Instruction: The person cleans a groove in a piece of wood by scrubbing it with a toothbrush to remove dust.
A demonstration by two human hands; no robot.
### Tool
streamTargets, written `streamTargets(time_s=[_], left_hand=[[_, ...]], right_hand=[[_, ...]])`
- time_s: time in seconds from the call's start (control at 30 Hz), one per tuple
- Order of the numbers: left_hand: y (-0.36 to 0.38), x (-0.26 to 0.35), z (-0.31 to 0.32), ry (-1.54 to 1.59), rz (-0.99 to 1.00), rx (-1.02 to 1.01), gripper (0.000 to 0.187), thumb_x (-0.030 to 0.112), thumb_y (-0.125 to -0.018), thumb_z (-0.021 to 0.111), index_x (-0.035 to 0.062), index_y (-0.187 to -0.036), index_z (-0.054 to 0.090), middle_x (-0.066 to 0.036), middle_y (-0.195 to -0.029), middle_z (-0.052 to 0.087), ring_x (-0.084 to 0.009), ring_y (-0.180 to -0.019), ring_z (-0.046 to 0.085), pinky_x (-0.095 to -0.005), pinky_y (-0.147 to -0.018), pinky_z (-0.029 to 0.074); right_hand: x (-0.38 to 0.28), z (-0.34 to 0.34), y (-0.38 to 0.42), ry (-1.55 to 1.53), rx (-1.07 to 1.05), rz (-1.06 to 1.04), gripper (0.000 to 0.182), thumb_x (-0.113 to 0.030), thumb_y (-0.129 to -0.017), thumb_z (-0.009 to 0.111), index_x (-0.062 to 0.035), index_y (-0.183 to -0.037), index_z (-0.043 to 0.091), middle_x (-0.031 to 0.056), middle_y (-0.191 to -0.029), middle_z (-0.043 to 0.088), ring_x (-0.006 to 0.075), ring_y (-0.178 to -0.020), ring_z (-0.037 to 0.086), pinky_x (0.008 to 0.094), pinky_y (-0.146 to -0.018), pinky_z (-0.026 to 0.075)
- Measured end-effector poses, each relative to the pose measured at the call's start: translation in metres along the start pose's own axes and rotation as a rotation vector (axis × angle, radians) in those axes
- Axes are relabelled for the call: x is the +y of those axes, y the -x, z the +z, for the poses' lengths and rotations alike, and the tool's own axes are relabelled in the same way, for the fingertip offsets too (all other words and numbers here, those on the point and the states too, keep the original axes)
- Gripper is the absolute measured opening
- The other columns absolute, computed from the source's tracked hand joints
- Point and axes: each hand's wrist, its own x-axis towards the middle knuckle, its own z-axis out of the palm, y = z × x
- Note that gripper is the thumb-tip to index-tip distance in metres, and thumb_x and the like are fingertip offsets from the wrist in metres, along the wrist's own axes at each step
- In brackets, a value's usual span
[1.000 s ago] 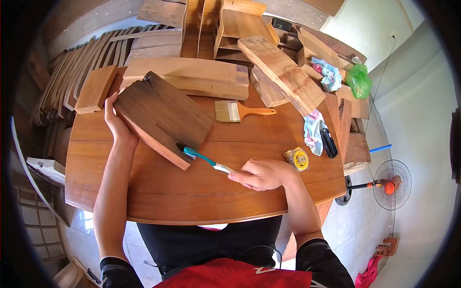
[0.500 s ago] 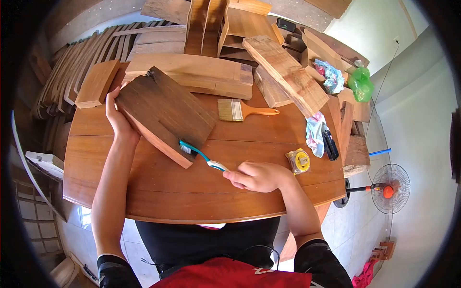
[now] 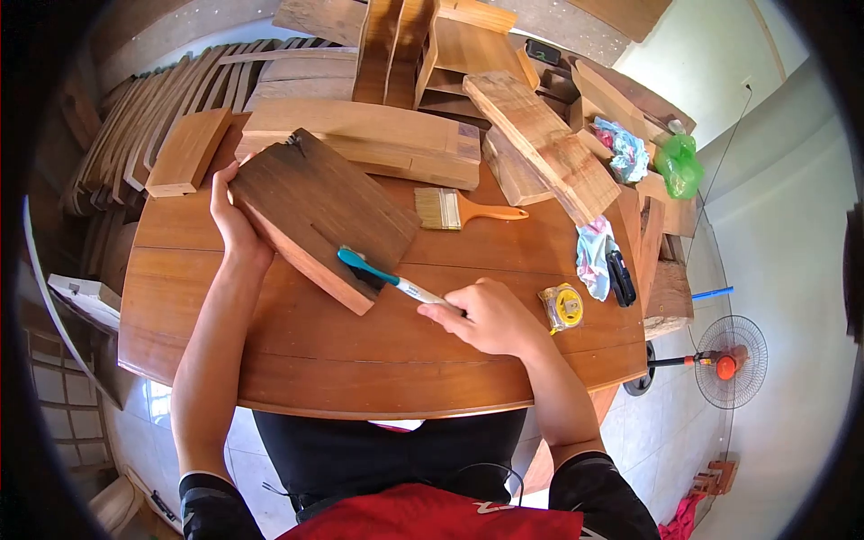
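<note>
My left hand [image 3: 239, 216] grips the left edge of a dark wooden block [image 3: 333, 202], which is tilted above the table. Its broad face is dark brown and its side edge is lighter and reddish. A rough, chipped notch shows at its top corner. My right hand [image 3: 490, 317] is closed around the handle of a teal and white toothbrush [image 3: 396, 281]. The toothbrush head lies against the lower part of the dark face, bristles turned toward the wood. Past the block lies a paintbrush [image 3: 468, 210] with an orange handle.
On the wooden table [image 3: 405, 360] are a yellow tape measure [image 3: 562, 307], a cloth [image 3: 594, 256] and a black tool [image 3: 621, 278]. Lighter wood blocks [image 3: 369, 139] and a leaning plank [image 3: 544, 144] stand at the back. A fan [image 3: 727, 364] is to the right.
The toothbrush has rolled over from bristles showing to its teal back showing, and my right hand has turned with it. The view has shifted slightly; my left hand keeps its hold.
</note>
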Motion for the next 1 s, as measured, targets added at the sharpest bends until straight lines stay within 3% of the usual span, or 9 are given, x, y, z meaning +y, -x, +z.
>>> streamTargets(time_s=[0.03, 0.13, 0.17, 0.4, 0.57, 0.67, 0.87, 0.9, 1.0], left_hand=[[-0.001, 0.000, -0.001, -0.002, 0.000, -0.008, 0.053, 0.046, -0.086, 0.060, 0.0087, -0.124, 0.062, -0.010, -0.124, 0.064, -0.0268, -0.116, 0.057, -0.0404, -0.101, 0.044], [0.001, 0.001, 0.000, -0.024, 0.008, -0.010, 0.055, 0.047, -0.086, 0.060, 0.0089, -0.126, 0.062, -0.011, -0.125, 0.063, -0.0269, -0.117, 0.057, -0.0408, -0.102, 0.044], [0.001, 0.001, 0.001, -0.035, 0.012, -0.010, 0.055, 0.047, -0.086, 0.060, 0.0089, -0.127, 0.061, -0.011, -0.126, 0.063, -0.0270, -0.118, 0.057, -0.0410, -0.102, 0.044], [0.007, 0.003, 0.006, -0.014, 0.043, -0.056, 0.055, 0.044, -0.088, 0.058, 0.0060, -0.128, 0.061, -0.011, -0.129, 0.063, -0.0260, -0.121, 0.056, -0.0389, -0.105, 0.042], [0.012, 0.005, 0.008, 0.028, 0.042, -0.089, 0.053, 0.040, -0.092, 0.055, 0.0047, -0.131, 0.059, -0.013, -0.136, 0.061, -0.0280, -0.125, 0.055, -0.0406, -0.110, 0.040], [0.001, 0.001, 0.000, 0.019, 0.081, -0.169, 0.053, 0.040, -0.091, 0.053, 0.0044, -0.130, 0.058, -0.012, -0.139, 0.060, -0.0291, -0.127, 0.053, -0.0404, -0.112, 0.038], [0.015, 0.005, 0.009, -0.010, 0.069, -0.179, 0.051, 0.039, -0.091, 0.052, 0.0045, -0.129, 0.056, -0.013, -0.143, 0.056, -0.0284, -0.129, 0.051, -0.0419, -0.112, 0.038], [0.014, 0.003, 0.008, -0.010, 0.076, -0.207, 0.051, 0.039, -0.092, 0.051, 0.0046, -0.128, 0.056, -0.013, -0.143, 0.056, -0.0284, -0.130, 0.051, -0.0419, -0.112, 0.038], [0.013, 0.004, 0.006, 0.002, 0.108, -0.289, 0.049, 0.037, -0.089, 0.050, 0.0056, -0.127, 0.057, -0.011, -0.141, 0.056, -0.0277, -0.129, 0.050, -0.0441, -0.110, 0.039]], right_hand=[[0.000, -0.008, 0.002, -0.012, -0.046, 0.020, 0.061, -0.049, -0.099, 0.061, 0.0008, -0.065, 0.067, 0.0104, -0.051, 0.056, 0.0253, -0.046, 0.055, 0.0391, -0.048, 0.038], [0.011, -0.027, 0.016, -0.118, -0.271, 0.096, 0.067, -0.056, -0.099, 0.057, -0.0003, -0.062, 0.065, 0.0158, -0.049, 0.051, 0.0316, -0.046, 0.053, 0.0433, -0.050, 0.038], [0.010, -0.037, 0.019, -0.141, -0.279, 0.098, 0.066, -0.056, -0.098, 0.059, -0.0009, -0.063, 0.066, 0.0115, -0.047, 0.050, 0.0263, -0.044, 0.051, 0.0410, -0.049, 0.037], [0.012, -0.001, 0.004, -0.087, -0.066, 0.058, 0.070, -0.056, -0.098, 0.058, 0.0001, -0.057, 0.054, 0.0170, -0.048, 0.040, 0.0326, -0.045, 0.042, 0.0431, -0.050, 0.034], [0.026, -0.035, 0.015, -0.154, -0.435, 0.067, 0.063, -0.055, -0.099, 0.058, -0.0049, -0.062, 0.066, 0.0057, -0.052, 0.056, 0.0160, -0.047, 0.050, 0.0361, -0.049, 0.036], [0.041, -0.039, 0.020, -0.270, -0.275, -0.029, 0.053, -0.049, -0.098, 0.063, -0.0046, -0.070, 0.072, 0.0067, -0.053, 0.057, 0.0145, -0.049, 0.053, 0.0361, -0.050, 0.037], [0.018, -0.009, -0.004, 0.032, 0.094, 0.134, 0.057, -0.050, -0.100, 0.059, -0.0017, -0.071, 0.067, 0.0168, -0.054, 0.051, 0.0294, -0.049, 0.051, 0.0410, -0.052, 0.037], [0.016, -0.011, -0.003, -0.021, 0.080, 0.113, 0.060, -0.051, -0.100, 0.057, -0.0002, -0.068, 0.062, 0.0184, -0.053, 0.047, 0.0348, -0.050, 0.048, 0.0428, -0.053, 0.037], [0.016, -0.014, 0.001, -0.071, -0.072, 0.017, 0.061, -0.051, -0.100, 0.058, -0.0001, -0.065, 0.060, 0.0180, -0.052, 0.047, 0.0334, -0.049, 0.049, 0.0429, -0.053, 0.037]])
